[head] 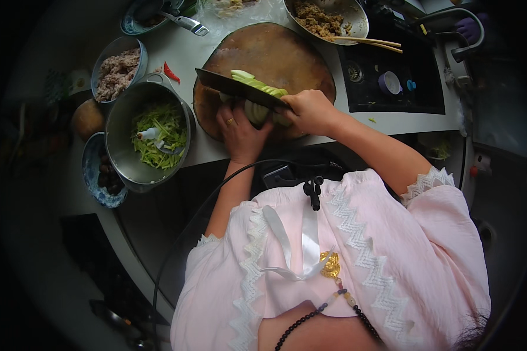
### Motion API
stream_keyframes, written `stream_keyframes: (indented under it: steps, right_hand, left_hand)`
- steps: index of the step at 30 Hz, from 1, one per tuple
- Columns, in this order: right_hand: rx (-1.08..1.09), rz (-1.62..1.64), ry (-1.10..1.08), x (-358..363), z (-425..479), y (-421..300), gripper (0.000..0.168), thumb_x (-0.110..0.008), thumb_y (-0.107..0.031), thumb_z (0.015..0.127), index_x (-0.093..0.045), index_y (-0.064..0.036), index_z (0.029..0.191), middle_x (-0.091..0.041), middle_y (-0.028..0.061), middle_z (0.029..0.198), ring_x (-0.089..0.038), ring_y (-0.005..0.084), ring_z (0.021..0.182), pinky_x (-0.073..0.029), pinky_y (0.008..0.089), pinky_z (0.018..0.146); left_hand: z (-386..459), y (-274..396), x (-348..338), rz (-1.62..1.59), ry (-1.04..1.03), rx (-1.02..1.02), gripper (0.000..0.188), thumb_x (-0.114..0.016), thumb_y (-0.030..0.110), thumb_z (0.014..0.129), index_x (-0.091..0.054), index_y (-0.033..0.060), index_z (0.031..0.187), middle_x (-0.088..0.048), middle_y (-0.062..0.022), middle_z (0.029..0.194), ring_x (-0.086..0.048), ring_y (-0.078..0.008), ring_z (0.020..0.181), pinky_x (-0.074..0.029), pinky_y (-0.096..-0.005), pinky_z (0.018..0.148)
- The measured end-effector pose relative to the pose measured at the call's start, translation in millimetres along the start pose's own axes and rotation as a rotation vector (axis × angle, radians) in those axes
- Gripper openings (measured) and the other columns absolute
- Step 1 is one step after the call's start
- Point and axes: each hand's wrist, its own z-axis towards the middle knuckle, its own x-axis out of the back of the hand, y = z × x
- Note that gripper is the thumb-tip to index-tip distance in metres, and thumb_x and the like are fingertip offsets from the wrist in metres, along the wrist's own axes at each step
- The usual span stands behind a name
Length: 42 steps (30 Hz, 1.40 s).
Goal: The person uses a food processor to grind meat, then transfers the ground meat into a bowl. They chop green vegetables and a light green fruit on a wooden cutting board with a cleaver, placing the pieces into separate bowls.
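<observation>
My right hand grips a dark-bladed cleaver, its blade slanting across a round wooden chopping board. Behind the blade lies a row of overlapping pale green vegetable slices. On the near side, my left hand rests with bent fingers on more of the pale green vegetable, close to the blade. The blade hides part of the fingertips and of the vegetable. A ring is on one left finger.
Left of the board stand a metal pot with green strips, a bowl of minced meat, a patterned bowl of dark pieces and a red chili. A metal bowl with chopsticks stands behind; a black sink is at right.
</observation>
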Motion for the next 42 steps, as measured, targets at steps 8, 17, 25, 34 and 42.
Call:
stream_keyframes:
  steps: [8, 17, 25, 34, 42]
  right_hand:
    - [-0.162, 0.701, 0.222, 65, -14, 12, 0.026, -0.061, -0.025, 0.09, -0.065, 0.0, 0.087, -0.055, 0.0036, 0.056, -0.05, 0.0089, 0.049, -0.042, 0.0275, 0.049]
    - [-0.173, 1.13, 0.335, 7, -7, 37, 0.029, -0.058, -0.024, 0.093, -0.057, -0.004, 0.072, -0.052, -0.0006, 0.055, -0.048, 0.0065, 0.046, -0.036, 0.0224, 0.043]
    - [-0.106, 1.192, 0.266, 2, 9, 33, 0.029, -0.058, -0.025, 0.093, -0.056, -0.004, 0.074, -0.053, -0.0001, 0.055, -0.049, 0.0072, 0.046, -0.037, 0.0229, 0.043]
    - [-0.346, 0.963, 0.033, 21, -49, 126, 0.035, -0.058, -0.032, 0.092, -0.059, -0.003, 0.073, -0.05, 0.0011, 0.05, -0.048, 0.0089, 0.045, -0.039, 0.0244, 0.047]
    - [-0.416, 1.152, -0.123, -13, -45, 103, 0.036, -0.057, -0.035, 0.094, -0.058, -0.005, 0.074, -0.051, 0.0013, 0.053, -0.047, 0.0096, 0.047, -0.038, 0.0252, 0.05]
  left_hand:
    - [5, 1, 7, -0.003, 0.077, -0.094, 0.065, -0.075, 0.043, 0.073, -0.049, 0.0034, 0.118, -0.037, -0.0176, 0.128, -0.035, -0.039, 0.12, -0.031, -0.0519, 0.103]
    - [14, 40, 20, -0.105, 0.053, -0.287, 0.044, -0.077, 0.025, 0.07, -0.06, 0.0132, 0.109, -0.046, -0.0076, 0.12, -0.04, -0.0293, 0.118, -0.031, -0.0425, 0.1]
    - [7, 20, 7, 0.071, 0.022, -0.346, 0.029, -0.069, 0.008, 0.069, -0.067, 0.0151, 0.096, -0.053, -0.0045, 0.107, -0.047, -0.0256, 0.11, -0.035, -0.0404, 0.094]
    - [-5, 25, 7, -0.042, 0.005, -0.162, 0.067, -0.077, 0.038, 0.069, -0.054, 0.0154, 0.128, -0.025, -0.0192, 0.147, -0.019, -0.0438, 0.137, -0.021, -0.0529, 0.109]
    - [17, 26, -13, 0.155, -0.069, -0.016, 0.102, -0.074, 0.067, 0.057, -0.036, 0.0274, 0.143, -0.007, -0.0158, 0.155, -0.005, -0.0512, 0.138, -0.013, -0.062, 0.108]
